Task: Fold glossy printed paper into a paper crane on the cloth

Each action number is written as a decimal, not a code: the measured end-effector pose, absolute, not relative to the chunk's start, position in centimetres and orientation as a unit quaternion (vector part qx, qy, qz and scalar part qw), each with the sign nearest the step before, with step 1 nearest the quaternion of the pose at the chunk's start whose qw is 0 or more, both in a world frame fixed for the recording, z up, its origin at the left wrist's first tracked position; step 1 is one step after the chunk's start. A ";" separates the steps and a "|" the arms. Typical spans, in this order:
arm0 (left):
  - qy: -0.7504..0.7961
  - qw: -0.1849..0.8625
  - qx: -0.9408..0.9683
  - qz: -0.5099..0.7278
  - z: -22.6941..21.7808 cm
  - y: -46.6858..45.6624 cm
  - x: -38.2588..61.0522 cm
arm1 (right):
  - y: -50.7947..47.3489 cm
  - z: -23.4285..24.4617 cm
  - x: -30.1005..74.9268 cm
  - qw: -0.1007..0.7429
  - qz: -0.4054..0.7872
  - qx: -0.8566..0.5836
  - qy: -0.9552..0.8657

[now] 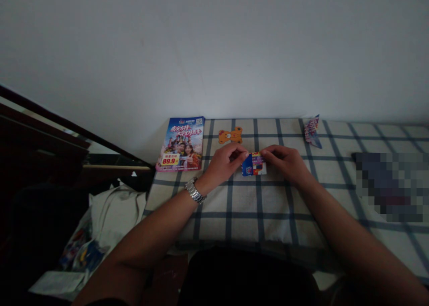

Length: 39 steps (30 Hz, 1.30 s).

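Observation:
A small piece of colourful printed paper [254, 166], blue, purple and yellow, is held over the checked cloth. My left hand [226, 162], with a metal watch on its wrist, pinches the paper's upper left corner between thumb and fingertips. At the upper right corner, my right hand [284, 160] pinches it too. Whether the paper is folded in layers, I cannot tell. Just beyond my left hand lies a flat brown bear cutout [230, 135]. Left of that hand is a stack of printed flyers [182, 144] showing a castle and "89.9".
A folded piece of printed paper [312, 131] stands near the wall [248, 51] at the back right. Farther right lies a dark, pixelated object [385, 185]. Bags [117, 212] sit low at the left, beside a dark wooden frame [67, 122].

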<state>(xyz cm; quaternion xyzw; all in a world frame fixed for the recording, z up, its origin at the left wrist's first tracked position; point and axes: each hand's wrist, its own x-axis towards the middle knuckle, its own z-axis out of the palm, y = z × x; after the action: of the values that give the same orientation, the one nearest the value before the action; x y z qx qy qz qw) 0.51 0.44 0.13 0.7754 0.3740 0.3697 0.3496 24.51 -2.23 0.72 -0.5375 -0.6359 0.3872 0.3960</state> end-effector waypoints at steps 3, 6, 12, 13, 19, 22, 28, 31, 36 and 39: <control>0.371 0.350 0.774 0.375 0.3 0.4 0.5 | -2.3 0.6 24.6 0.394 0.388 -0.538 -0.636; 0.368 0.355 0.773 0.375 0.4 0.3 0.5 | -2.3 0.5 24.6 0.396 0.404 -0.532 -0.630; 0.359 0.374 0.777 0.357 0.3 0.3 0.5 | -2.5 0.4 24.6 0.383 0.402 -0.527 -0.643; 0.358 0.379 0.777 0.353 0.3 0.3 0.4 | -2.5 0.4 24.6 0.381 0.397 -0.528 -0.646; 0.347 0.404 0.773 0.345 0.3 0.1 0.6 | -2.5 0.6 24.5 0.378 0.385 -0.527 -0.656; 0.334 0.410 0.775 0.346 0.3 0.0 0.7 | -2.5 0.6 24.4 0.369 0.380 -0.524 -0.667; 0.342 0.405 0.773 0.348 0.3 0.1 0.8 | -2.4 0.4 24.5 0.340 0.347 -0.530 -0.695; 0.346 0.401 0.774 0.346 0.2 0.2 0.8 | -2.4 0.4 24.4 0.346 0.350 -0.530 -0.690; 0.347 0.406 0.769 0.352 0.2 0.1 0.9 | -2.3 0.3 24.3 0.362 0.383 -0.529 -0.665; 0.350 0.408 0.762 0.361 0.2 0.2 0.8 | -2.3 0.1 24.4 0.362 0.385 -0.518 -0.672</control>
<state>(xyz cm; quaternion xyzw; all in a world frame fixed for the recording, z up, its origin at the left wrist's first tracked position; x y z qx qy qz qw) 0.78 0.19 0.24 0.7618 0.3498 0.3615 0.4082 24.37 -2.27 0.08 -0.5181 -0.6725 0.3853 0.3618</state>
